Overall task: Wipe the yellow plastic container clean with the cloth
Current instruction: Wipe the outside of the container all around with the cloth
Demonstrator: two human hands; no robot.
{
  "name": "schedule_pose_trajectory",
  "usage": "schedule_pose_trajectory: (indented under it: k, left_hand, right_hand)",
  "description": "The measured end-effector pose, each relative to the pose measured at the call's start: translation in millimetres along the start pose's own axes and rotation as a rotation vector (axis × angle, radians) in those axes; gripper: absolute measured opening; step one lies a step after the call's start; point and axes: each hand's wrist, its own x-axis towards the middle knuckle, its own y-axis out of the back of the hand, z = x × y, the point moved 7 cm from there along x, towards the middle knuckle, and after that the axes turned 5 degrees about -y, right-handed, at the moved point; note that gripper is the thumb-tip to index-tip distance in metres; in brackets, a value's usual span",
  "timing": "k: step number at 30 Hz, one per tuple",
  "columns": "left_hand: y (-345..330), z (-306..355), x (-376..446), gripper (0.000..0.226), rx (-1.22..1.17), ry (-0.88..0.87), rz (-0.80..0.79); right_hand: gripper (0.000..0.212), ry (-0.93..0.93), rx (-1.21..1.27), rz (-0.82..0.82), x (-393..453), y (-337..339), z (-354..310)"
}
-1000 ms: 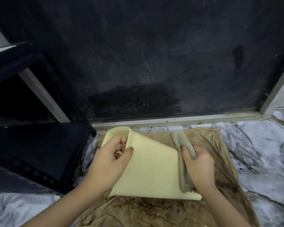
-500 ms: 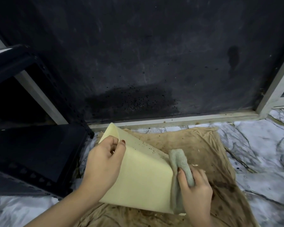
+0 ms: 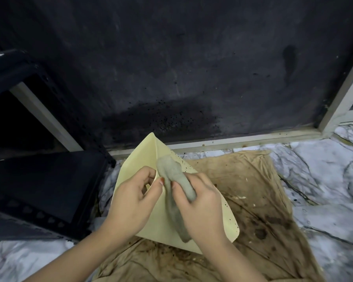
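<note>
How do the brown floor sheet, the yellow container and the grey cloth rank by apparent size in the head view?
1. Brown floor sheet, partly covered.
2. Yellow container.
3. Grey cloth, bunched in the right hand, so its true size is uncertain.

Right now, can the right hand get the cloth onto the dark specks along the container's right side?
Probably yes. The right hand holds the grey cloth against the yellow container, and the dark specks lie exposed just right of it with nothing between.

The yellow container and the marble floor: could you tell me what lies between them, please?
In the head view, a stained brown cloth is spread on the marble floor beneath the yellow container.
</note>
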Motion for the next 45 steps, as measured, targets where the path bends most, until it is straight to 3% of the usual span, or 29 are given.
schedule_pose_trajectory:
  k: [3,7,17,22,27,30,34,40,45]
  left_hand:
    - [3,-6,-1,0.046,-0.013,0.03,0.023]
    - [3,-8,-6,0.042,0.005,0.024,0.028]
    - [8,-21,-5,0.026,-0.033,0.09,0.084]
    - [13,-26,0,0.044,-0.017,0.122,0.095]
    - [7,-17,1,0.041,-0.019,0.083,0.076]
    - [7,-11,-3,0.044,0.045,0.023,0.056]
    - [13,-15,-6,0.044,0.032,0.044,0.055]
    - [16,-22,-11,0.02,-0.037,0.16,0.005]
    - [16,-34,-10,0.025,-0.022,0.301,0.039]
  right_hand:
    - [0.014,-0.076,-0.043,-0.082,17,-6,2]
    - [0.021,-0.217,-0.175,-0.104,30,-1,44]
    - [0.026,-0.688,-0.281,0.046,-14,63,175]
    - [0.023,-0.587,-0.357,0.081,-28,61,155]
    - [0.035,-0.21,-0.198,0.018,-24,24,53]
    - [0.042,-0.101,-0.096,-0.074,-14,-3,1]
    - [0.022,-0.104,-0.136,-0.133,8,-19,-9]
    - [0.025,-0.213,-0.24,-0.138,23,-22,35]
    - [0.026,-0.312,-0.392,-0.122,11,-8,82]
